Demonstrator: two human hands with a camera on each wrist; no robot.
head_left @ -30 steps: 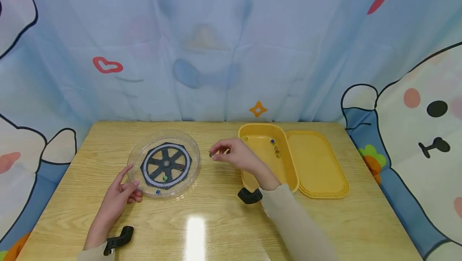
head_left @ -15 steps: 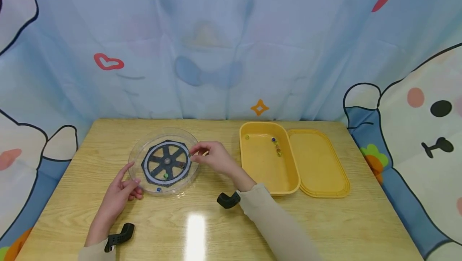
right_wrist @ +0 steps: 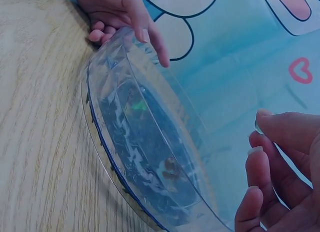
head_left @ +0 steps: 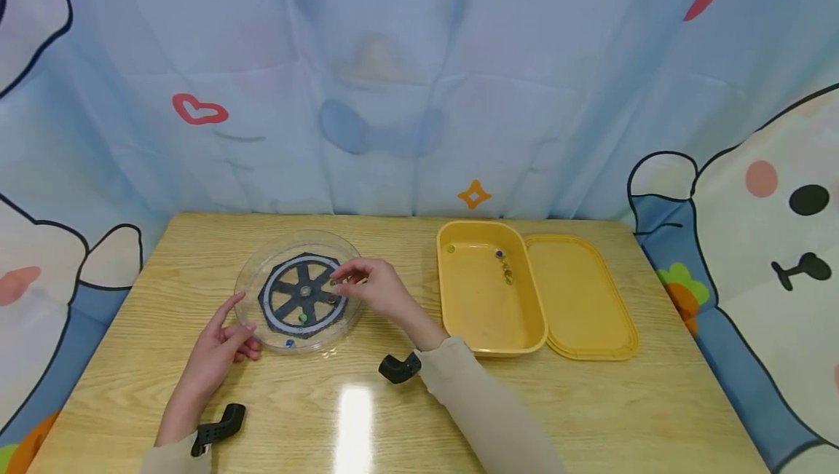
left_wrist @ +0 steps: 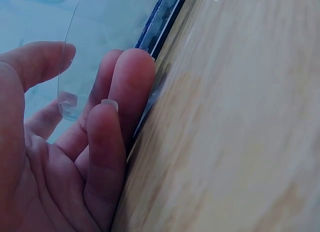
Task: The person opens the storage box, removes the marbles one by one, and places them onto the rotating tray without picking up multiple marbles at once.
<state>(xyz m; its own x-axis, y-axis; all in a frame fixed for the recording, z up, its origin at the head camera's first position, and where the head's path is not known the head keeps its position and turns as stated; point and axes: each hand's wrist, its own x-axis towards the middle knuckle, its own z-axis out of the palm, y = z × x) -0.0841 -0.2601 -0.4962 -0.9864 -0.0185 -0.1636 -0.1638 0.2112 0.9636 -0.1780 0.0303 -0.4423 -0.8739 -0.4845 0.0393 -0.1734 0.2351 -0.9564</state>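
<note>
In the head view, my right hand [head_left: 373, 286] pinches a small marble [head_left: 333, 282] above the right part of a clear round dish [head_left: 252, 268]. Only a sliver of that marble [right_wrist: 257, 127] shows between thumb and fingers in the right wrist view. My left hand [head_left: 216, 346] holds the dish's near-left rim, with some fingers curled against the outer wall in the left wrist view. A dark spoked disc with a pale ring [head_left: 280, 287] lies inside the dish. A green marble [head_left: 302, 319], a brown marble [head_left: 331, 299] and a blue marble [head_left: 289, 343] are in there too.
To the right stands a yellow tub [head_left: 485, 314] with a blue marble [head_left: 499, 254] and several yellowish ones inside. Its yellow lid [head_left: 583, 299] lies beside it on the wooden table [head_left: 295, 416]. A printed curtain [head_left: 393, 81] hangs behind and at both sides.
My right hand has moved left from beside the yellow tub to over the dish, still pinching the marble. The left hand has stayed at the dish's rim.
</note>
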